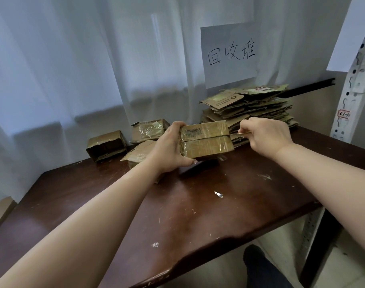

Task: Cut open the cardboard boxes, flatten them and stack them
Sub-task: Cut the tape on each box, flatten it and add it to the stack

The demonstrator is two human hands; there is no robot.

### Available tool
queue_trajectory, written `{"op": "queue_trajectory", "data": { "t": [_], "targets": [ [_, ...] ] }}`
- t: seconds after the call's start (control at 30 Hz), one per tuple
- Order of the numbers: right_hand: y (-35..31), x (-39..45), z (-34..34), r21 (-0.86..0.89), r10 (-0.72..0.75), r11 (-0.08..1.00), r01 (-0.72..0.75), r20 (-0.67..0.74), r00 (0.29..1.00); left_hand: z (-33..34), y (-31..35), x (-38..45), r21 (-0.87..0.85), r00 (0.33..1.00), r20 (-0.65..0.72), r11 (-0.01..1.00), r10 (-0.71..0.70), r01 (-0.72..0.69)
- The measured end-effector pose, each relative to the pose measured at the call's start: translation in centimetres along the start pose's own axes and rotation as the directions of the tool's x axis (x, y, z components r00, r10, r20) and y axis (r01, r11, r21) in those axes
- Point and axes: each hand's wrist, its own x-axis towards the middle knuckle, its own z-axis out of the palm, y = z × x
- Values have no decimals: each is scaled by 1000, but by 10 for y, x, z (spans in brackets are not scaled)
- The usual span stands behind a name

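The left hand (169, 146) grips a taped box (206, 140) above the dark scratched tabletop (198, 215). The right hand (267, 134) pinches a thin blade (238, 133) beside it. Flat boxes (248, 107) sit behind, by white curtains (84, 59).

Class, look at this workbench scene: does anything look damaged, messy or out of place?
Yes. Torn tape scraps litter the table, and the open box at the back left lies tipped on its side with ragged, crushed edges.
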Motion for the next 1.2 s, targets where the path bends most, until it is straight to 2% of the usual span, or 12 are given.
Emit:
{"op": "queue_trajectory", "data": {
  "t": [0.07, 0.13, 0.23, 0.33, 0.43, 0.63, 0.9, 1.2],
  "targets": [
    [4, -1, 0, -45, 52, 998, -50, 33, 998, -1, 2, 1, 12, 1000, 2, 1000, 9, -9],
    [14, -5, -1, -72, 168, 984, -163, 81, 982, -3, 0, -1, 21, 1000, -1, 1000, 9, -9],
    [24, -11, 2, 150, 311, 933, -327, 121, 943, -5, -5, -5, 22, 1000, -13, 1000, -2, 2],
    [14, -7, 4, 354, 302, 867, -350, 186, 935, -1, -4, -5, 12, 1000, -23, 1000, 2, -2],
    [1, 0, 4, 408, 296, 841, -356, 203, 933, 0, -2, -3, 31, 1000, -25, 1000, 7, -6],
    [-6, 4, 11, 418, 325, 820, -392, 224, 919, 0, -5, -3, 41, 1000, -24, 999, 6, -5],
    [-6, 5, 18, 519, 333, 747, -416, 249, 909, 0, -8, -3, 53, 1000, -1, 998, -23, 23],
    [-6, -7, 5, 455, 256, 820, -347, 249, 934, -2, -11, -1, 102, 997, 51, 993, -59, 53]
  ]
}}
